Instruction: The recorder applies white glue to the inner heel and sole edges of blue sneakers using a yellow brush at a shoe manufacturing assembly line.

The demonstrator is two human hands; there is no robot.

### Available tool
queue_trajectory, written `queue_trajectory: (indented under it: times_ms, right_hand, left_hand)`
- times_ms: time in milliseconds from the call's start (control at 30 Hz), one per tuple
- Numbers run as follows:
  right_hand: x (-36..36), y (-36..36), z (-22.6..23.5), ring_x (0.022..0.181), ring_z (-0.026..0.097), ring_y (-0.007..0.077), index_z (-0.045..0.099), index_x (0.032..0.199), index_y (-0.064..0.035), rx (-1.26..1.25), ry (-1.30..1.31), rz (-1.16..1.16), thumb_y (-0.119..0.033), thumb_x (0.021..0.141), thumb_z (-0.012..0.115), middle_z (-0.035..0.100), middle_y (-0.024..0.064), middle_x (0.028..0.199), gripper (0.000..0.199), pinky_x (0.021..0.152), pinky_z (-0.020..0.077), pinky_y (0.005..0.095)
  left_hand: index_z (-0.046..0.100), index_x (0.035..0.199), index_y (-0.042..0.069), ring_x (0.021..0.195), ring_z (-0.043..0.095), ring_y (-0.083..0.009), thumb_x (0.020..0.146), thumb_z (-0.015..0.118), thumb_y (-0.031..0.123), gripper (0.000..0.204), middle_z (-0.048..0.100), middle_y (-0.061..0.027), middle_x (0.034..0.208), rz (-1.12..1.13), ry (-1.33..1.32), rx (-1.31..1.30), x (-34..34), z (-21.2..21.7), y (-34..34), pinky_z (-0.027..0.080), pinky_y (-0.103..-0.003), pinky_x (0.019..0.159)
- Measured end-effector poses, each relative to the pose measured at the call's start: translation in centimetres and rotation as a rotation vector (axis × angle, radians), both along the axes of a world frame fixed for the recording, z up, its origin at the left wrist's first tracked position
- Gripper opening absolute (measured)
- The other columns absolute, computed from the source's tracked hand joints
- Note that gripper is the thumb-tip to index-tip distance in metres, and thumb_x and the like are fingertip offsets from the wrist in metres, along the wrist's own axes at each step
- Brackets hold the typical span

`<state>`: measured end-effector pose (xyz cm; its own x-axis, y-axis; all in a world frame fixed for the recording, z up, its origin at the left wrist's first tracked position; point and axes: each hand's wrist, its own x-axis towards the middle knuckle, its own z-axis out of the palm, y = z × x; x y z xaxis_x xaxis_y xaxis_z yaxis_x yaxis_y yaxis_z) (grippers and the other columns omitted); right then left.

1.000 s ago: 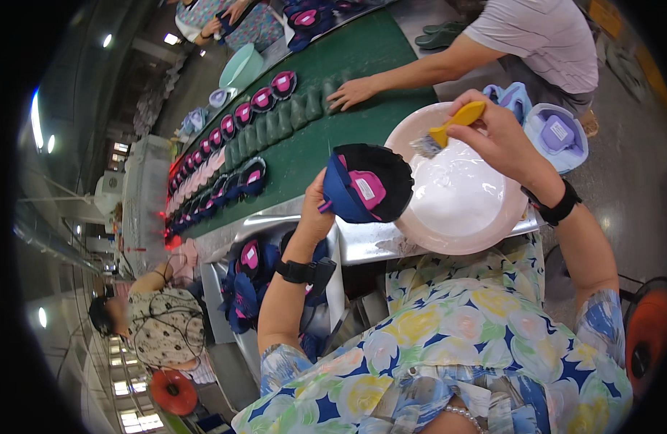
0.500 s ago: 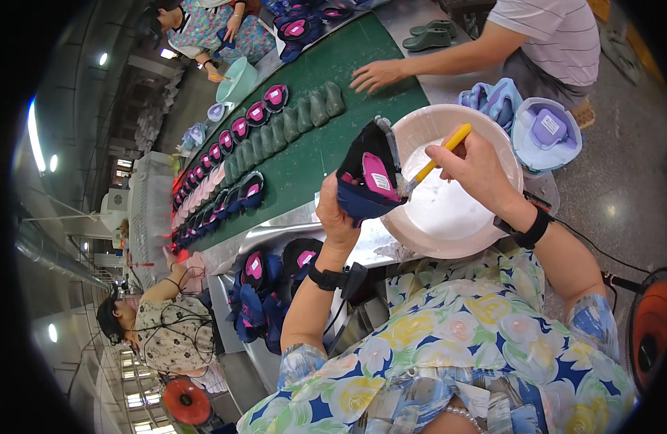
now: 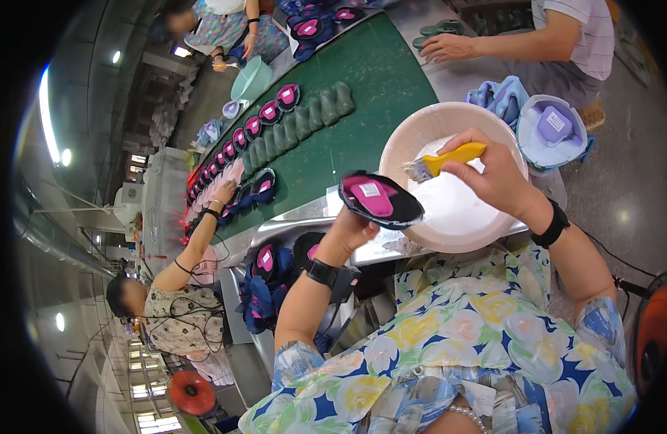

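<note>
The left hand point(image 3: 351, 228) is closed under a dark insole point(image 3: 380, 199) with a pink middle and holds it from below, nearly flat. The long axis of the insole runs from upper left to lower right, and its right end reaches over the rim of the pale bowl point(image 3: 420, 126). The right hand point(image 3: 492, 177) is closed around the yellow handle of a small brush point(image 3: 442, 163). The brush points left, with its bristles just above the insole, over the white stuff in the bowl. Behind both hands lies the green desk point(image 3: 377, 87).
</note>
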<state>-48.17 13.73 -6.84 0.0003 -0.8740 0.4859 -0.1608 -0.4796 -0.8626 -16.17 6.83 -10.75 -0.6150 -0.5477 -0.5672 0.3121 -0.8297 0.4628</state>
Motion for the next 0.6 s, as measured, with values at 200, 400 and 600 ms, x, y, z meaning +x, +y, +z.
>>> queue_trajectory:
  times_ms: [200,400,600]
  right_hand:
    - [2.0,0.4,0.8,0.089,0.067,0.0305,0.062,0.106,-0.0057,-0.282,0.106,0.144,-0.015,0.089,0.071,0.067,0.0136,0.1,0.022,0.079,0.0533,0.0359]
    - [1.7,-0.3,0.6,0.091,0.066,0.0328,0.06,0.103,-0.0064,-0.278,0.351,0.139,-0.015,0.088,0.072,0.067,0.0124,0.1,0.021,0.08,0.0535,0.0397]
    - [1.7,-0.3,0.2,0.087,0.066,0.0355,0.058,0.103,-0.0047,-0.148,0.396,0.153,-0.017,0.089,0.069,0.067,0.0159,0.094,0.021,0.077,0.0528,0.0417]
  left_hand:
    - [0.053,0.128,-0.001,0.06,0.072,-0.0239,0.103,0.045,0.033,0.043,0.069,-0.0237,0.104,-0.014,0.074,0.211,-5.7,0.9,4.7,0.058,-0.017,0.041]
    - [0.053,0.128,0.001,0.06,0.072,-0.0251,0.103,0.045,0.034,0.041,0.067,-0.0258,0.105,-0.037,0.3,0.307,-6.5,2.1,4.8,0.06,-0.022,0.043]
    - [0.056,0.125,0.003,0.059,0.07,-0.0181,0.103,0.045,0.035,0.041,0.07,-0.0179,0.104,-0.023,0.278,0.222,-4.6,0.3,4.4,0.053,-0.018,0.037]
